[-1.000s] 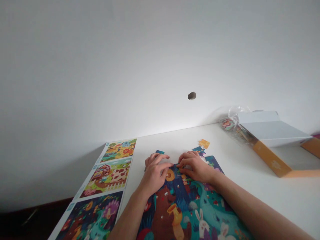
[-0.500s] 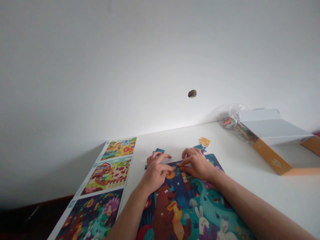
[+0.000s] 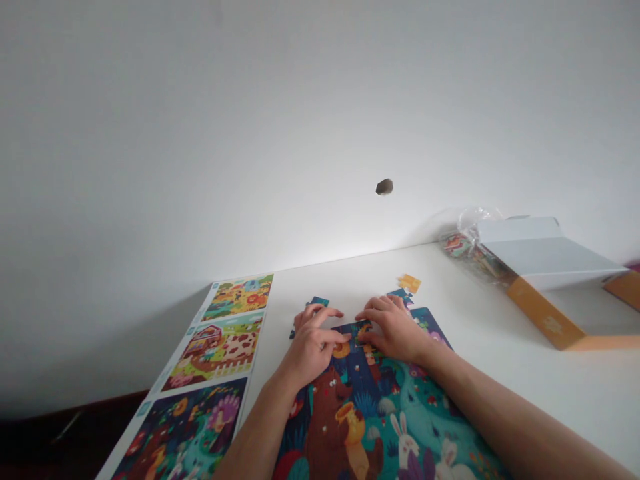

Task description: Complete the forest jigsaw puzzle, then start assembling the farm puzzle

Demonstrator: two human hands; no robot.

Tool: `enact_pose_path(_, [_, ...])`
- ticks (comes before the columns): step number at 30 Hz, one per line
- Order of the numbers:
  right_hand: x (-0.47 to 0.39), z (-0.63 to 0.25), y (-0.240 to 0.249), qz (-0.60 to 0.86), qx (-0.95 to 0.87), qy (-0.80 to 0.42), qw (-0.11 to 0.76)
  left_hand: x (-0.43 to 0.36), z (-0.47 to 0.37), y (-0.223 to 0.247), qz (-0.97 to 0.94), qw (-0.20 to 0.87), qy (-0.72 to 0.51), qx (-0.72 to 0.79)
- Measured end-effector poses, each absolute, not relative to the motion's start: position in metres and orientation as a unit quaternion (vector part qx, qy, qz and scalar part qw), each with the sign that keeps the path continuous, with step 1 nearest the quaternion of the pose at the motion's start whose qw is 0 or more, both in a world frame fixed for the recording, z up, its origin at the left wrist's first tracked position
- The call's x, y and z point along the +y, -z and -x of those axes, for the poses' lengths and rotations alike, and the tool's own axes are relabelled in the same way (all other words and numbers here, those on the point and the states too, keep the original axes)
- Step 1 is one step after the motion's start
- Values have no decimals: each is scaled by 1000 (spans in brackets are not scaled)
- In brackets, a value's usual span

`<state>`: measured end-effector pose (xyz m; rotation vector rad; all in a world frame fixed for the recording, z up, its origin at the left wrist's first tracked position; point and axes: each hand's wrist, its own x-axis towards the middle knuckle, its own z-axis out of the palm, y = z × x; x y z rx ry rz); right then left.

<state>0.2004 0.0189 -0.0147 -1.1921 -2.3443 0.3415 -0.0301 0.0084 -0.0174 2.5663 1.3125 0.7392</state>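
A jigsaw puzzle (image 3: 373, 400) with a bear, rabbits and a blue-green creature lies in front of me. My left hand (image 3: 311, 337) rests over its upper left edge, fingers apart, the thumb touching near the yellow moon. Between the thumb and fingers of my right hand (image 3: 393, 327) is a small dark puzzle piece (image 3: 362, 328) at the puzzle's top edge, partly covered by the fingers. Loose blue pieces (image 3: 321, 301) lie just beyond my left hand. Another loose piece (image 3: 403, 295) sits behind my right hand, partly hidden by it.
Three picture sheets line the table's left side: a jungle scene (image 3: 240, 297), a farm scene (image 3: 217, 350) and a night forest scene (image 3: 185, 430). An orange piece (image 3: 410, 283) lies at the back. On the right are an open box (image 3: 555, 323) and a clear plastic bag (image 3: 467, 247). A wall stands behind.
My right hand's fingers have shifted slightly and its index finger has lifted, showing more of the puzzle piece at the top edge. My left hand stays in place.
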Motion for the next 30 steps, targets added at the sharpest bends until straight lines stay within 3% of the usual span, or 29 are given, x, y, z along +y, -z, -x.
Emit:
enact_pose_path(4, [23,-208,12,478,-827,-114,272,9,30,18,-861,79,-250,437])
enact_pose_path(12, [18,-202,10,472,-847,-125,208,8,30,19,-858,73,-251,441])
enact_pose_path(30, [16,-197,14,478,-843,-130,209,6,32,18,-865,65,-236,438])
